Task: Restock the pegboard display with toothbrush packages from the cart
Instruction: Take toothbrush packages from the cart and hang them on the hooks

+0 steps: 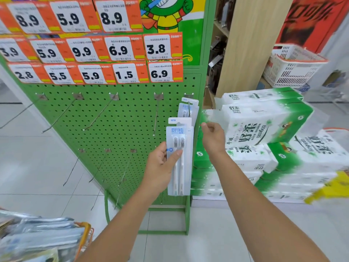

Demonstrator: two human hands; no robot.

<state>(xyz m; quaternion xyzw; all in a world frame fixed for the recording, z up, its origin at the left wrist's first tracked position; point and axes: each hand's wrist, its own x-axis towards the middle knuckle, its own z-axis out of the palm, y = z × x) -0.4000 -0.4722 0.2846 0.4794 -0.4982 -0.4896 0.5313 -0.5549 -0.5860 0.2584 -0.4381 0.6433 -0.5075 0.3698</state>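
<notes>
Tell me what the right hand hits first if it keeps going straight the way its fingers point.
Probably the toothbrush package already hanging on the rightmost hook: the right hand points up and left toward it. Depth is unclear, so it may instead reach the pegboard edge behind.

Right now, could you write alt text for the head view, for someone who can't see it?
The left hand holds a toothbrush package upright before a green pegboard of mostly bare hooks, while the right hand hovers beside it holding nothing. One package already hangs; orange price tags sit above.
</notes>
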